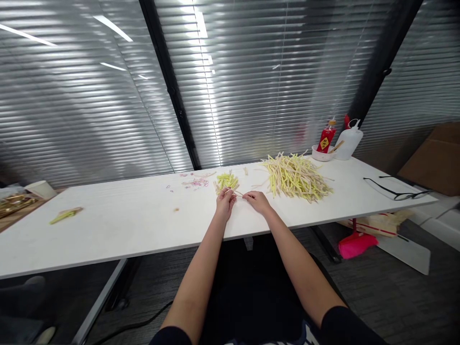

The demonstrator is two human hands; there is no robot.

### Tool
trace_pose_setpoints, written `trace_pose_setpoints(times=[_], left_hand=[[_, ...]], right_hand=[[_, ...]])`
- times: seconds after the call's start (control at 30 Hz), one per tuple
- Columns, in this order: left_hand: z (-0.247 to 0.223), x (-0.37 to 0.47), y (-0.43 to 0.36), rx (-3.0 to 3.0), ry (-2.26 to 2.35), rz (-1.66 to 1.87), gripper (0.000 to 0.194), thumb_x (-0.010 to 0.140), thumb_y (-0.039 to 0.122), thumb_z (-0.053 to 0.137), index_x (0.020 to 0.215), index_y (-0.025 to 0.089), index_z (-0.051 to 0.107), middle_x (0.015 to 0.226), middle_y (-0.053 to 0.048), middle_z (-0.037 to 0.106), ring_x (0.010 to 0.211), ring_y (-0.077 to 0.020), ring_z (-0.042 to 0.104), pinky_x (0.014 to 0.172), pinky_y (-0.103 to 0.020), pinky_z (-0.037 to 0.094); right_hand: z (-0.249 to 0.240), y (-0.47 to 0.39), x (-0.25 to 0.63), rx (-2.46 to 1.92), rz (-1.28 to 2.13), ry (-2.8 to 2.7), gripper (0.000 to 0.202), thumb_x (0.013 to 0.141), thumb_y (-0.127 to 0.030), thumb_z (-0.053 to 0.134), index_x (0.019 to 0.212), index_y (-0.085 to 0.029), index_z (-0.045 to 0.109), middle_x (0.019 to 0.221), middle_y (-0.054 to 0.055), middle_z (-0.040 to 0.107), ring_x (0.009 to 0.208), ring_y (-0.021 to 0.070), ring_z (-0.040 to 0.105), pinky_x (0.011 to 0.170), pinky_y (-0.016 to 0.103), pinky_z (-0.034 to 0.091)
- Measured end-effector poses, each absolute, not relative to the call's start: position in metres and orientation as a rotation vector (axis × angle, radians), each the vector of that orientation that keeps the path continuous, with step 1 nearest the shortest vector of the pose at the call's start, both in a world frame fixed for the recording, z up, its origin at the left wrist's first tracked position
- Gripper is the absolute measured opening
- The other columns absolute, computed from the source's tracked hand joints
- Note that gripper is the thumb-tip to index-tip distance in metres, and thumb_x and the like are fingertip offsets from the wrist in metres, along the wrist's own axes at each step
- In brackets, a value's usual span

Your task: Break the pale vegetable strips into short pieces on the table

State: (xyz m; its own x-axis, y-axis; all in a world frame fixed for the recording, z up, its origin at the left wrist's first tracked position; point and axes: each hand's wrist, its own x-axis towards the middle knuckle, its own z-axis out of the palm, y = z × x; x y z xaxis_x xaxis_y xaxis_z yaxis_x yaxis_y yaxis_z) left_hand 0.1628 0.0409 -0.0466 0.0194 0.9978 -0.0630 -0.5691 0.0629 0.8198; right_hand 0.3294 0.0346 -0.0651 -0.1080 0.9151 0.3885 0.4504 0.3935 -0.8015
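My left hand (pixel 225 203) and my right hand (pixel 256 201) rest close together on the white table (pixel 143 225), each pinching an end of a thin pale stick (pixel 238 193) between them. Just beyond the hands lies a small bunch of yellow-green sticks (pixel 227 180). A big loose heap of yellow and cream sticks (pixel 296 176) spreads to the right of my right hand. Small pink rubber bands (pixel 196 182) lie scattered to the left of the small bunch.
At the back right stand a white bowl (pixel 321 154), a red bottle (pixel 326 137) and a white squeeze bottle (pixel 348 140). Black glasses (pixel 398 192) lie near the right end. A small stick bundle (pixel 65 215) lies far left. A pink dustpan (pixel 356 244) sits on the floor.
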Motion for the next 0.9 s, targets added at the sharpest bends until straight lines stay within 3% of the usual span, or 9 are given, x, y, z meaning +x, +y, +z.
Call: trace_pose_setpoints(times=[0.27,0.53,0.73,0.9], left_hand=[[-0.042,0.166,0.033,0.926,0.667,1.214,0.034,0.066,0.024,0.079,0.096,0.016,0.066,0.08,-0.003,0.065,0.064,-0.0076,0.058,0.063,-0.019,0.047],[-0.04,0.163,0.028,0.841,0.616,1.134,0.036,0.07,0.017,0.076,0.104,0.013,0.066,0.08,-0.004,0.064,0.071,-0.0096,0.061,0.075,-0.023,0.051],[-0.043,0.161,0.031,0.866,0.65,1.135,0.03,0.071,0.02,0.075,0.098,0.013,0.068,0.068,0.0,0.059,0.057,-0.0048,0.053,0.063,-0.018,0.048],[-0.042,0.161,0.031,0.87,0.608,1.159,0.031,0.068,0.026,0.078,0.094,0.014,0.065,0.064,0.002,0.055,0.058,-0.0052,0.053,0.061,-0.016,0.046]], right_hand=[[-0.064,0.035,0.329,-1.147,0.765,-1.673,0.029,0.083,-0.04,0.052,0.083,-0.02,0.073,0.082,0.002,0.071,0.079,0.0186,0.062,0.071,0.027,0.044],[-0.06,0.03,0.329,-1.172,0.81,-1.747,0.034,0.083,-0.044,0.049,0.079,-0.021,0.073,0.076,-0.001,0.07,0.075,0.0177,0.06,0.066,0.025,0.043],[-0.062,0.032,0.329,-1.214,0.815,-1.779,0.031,0.082,-0.045,0.052,0.078,-0.023,0.073,0.079,-0.001,0.072,0.077,0.0187,0.062,0.068,0.025,0.043],[-0.063,0.031,0.329,-1.236,0.808,-1.788,0.032,0.082,-0.045,0.051,0.076,-0.022,0.073,0.078,-0.001,0.072,0.074,0.0181,0.062,0.065,0.024,0.041]])
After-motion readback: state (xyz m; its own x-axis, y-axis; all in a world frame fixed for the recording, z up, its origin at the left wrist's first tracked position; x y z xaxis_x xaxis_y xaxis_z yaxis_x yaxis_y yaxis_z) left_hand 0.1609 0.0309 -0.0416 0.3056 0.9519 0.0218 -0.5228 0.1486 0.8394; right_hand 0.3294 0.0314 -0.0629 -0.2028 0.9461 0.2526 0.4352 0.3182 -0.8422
